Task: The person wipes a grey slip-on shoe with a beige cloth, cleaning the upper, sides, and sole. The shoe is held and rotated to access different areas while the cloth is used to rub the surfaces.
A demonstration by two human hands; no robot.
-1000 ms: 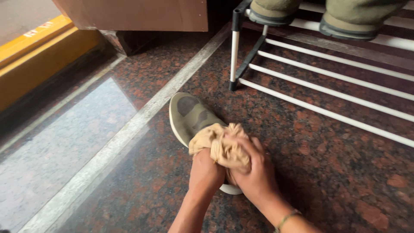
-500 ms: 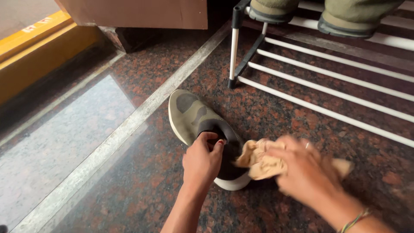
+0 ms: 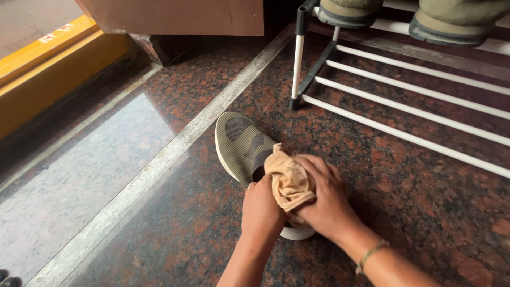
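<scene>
My right hand (image 3: 326, 204) has its grip clamped on a crumpled tan cloth (image 3: 289, 180), pressing it onto the opening of an olive slip-on shoe (image 3: 244, 146). My left hand (image 3: 261, 210) sits just beside it, its grip closed around the shoe's heel end from the near side, thumb touching the cloth. The shoe lies on the speckled red-brown granite floor (image 3: 414, 212), toe pointing away from me and slightly left (only a sliver of its white sole shows below my hands). A thin green cord bracelet (image 3: 370, 254) circles my right wrist.

Beyond the shoe's toe, to the right, stands a shoe rack (image 3: 404, 114) with white rails and a black corner post; a pair of olive shoes (image 3: 414, 18) rests on its upper rails. Left of the shoe, a pale stone strip (image 3: 159, 159) runs diagonally across the floor, and farther left is a yellow ledge (image 3: 53, 58).
</scene>
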